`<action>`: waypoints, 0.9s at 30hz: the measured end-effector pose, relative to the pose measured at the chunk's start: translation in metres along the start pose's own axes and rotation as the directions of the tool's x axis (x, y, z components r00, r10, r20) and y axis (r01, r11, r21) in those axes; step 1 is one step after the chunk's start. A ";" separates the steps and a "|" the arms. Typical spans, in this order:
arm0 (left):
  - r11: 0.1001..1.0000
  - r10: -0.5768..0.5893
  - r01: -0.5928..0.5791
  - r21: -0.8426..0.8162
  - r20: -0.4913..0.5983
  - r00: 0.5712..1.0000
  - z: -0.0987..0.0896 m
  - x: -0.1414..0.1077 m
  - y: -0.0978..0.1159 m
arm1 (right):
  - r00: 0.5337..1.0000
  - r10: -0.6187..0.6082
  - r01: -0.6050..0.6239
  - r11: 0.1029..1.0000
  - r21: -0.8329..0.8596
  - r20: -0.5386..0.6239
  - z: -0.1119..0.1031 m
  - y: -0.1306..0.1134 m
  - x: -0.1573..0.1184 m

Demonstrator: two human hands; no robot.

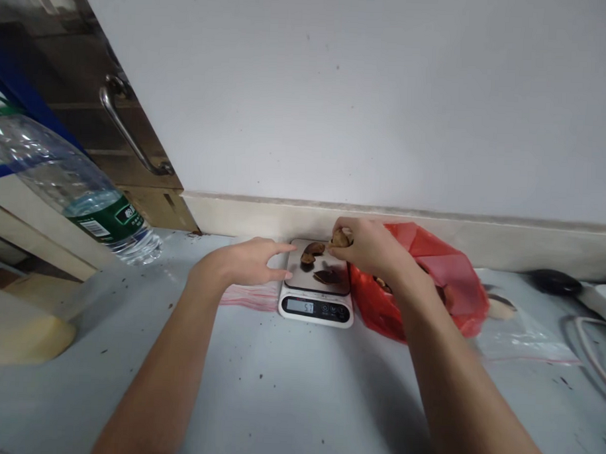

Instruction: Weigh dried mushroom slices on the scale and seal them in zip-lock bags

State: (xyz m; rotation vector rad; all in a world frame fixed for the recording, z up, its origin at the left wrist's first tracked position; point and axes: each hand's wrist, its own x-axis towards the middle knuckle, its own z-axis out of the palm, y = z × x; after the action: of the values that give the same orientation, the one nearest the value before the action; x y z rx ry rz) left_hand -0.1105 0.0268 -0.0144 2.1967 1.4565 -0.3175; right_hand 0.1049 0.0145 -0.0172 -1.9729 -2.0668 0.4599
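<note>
A white kitchen scale (317, 305) with a lit display lies flat on the table, several dark brown dried pieces (313, 250) on its metal plate. At the plate's left edge, my left hand (255, 262) is open, thumb and fingers apart, holding nothing. My right hand (364, 246) pinches a lighter brown dried piece (341, 237) over the back right corner of the scale. Under my right wrist stands an open red plastic bag (460, 279) with more brown pieces inside, partly hidden by the forearm. What exactly the pieces are, I cannot tell.
Clear zip bags (251, 297) lie left of the scale. Another clear bag (522, 334) with pale pieces lies to the right, near a black object (554, 282) and a white cable (585, 336). A water bottle (86, 186) is at left. A white wall (361, 110) rises behind.
</note>
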 end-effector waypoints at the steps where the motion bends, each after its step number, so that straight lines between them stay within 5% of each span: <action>1: 1.000 -0.001 0.001 -0.002 0.005 1.000 0.000 0.000 0.000 | 1.000 0.023 -0.025 0.996 -0.086 -0.018 0.001 -0.004 -0.001; 5: 1.000 -0.001 0.001 -0.006 0.005 1.000 0.001 0.002 -0.001 | 0.999 0.047 -0.049 0.974 -0.221 -0.014 0.009 -0.014 -0.003; 12: 1.000 0.017 -0.017 0.002 -0.008 1.000 -0.002 -0.001 0.000 | 0.998 -0.013 0.008 0.998 0.066 0.068 0.001 -0.006 -0.002; 16: 0.999 -0.044 0.044 0.030 0.001 0.999 -0.011 -0.012 -0.005 | 0.997 -0.073 0.068 0.974 0.218 0.014 -0.021 0.010 -0.008; 21: 0.988 -0.126 0.124 0.087 0.025 0.992 -0.017 -0.016 -0.023 | 0.997 -0.069 0.062 0.982 0.180 0.034 -0.047 0.040 -0.019; 25: 0.986 -0.166 0.165 0.034 0.048 0.985 -0.016 -0.015 -0.026 | 0.987 -0.070 0.052 0.990 0.130 0.144 -0.049 0.063 -0.024; 27: 0.983 -0.184 0.184 0.003 0.029 0.982 -0.017 -0.015 -0.024 | 0.987 -0.114 0.094 0.980 0.176 0.111 -0.045 0.071 -0.023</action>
State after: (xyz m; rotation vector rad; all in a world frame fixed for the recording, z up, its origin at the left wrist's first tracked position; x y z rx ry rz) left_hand -0.1393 0.0312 0.0003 2.0524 1.6472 -0.4104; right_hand 0.1893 -0.0035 -0.0022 -1.7705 -2.1115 0.7237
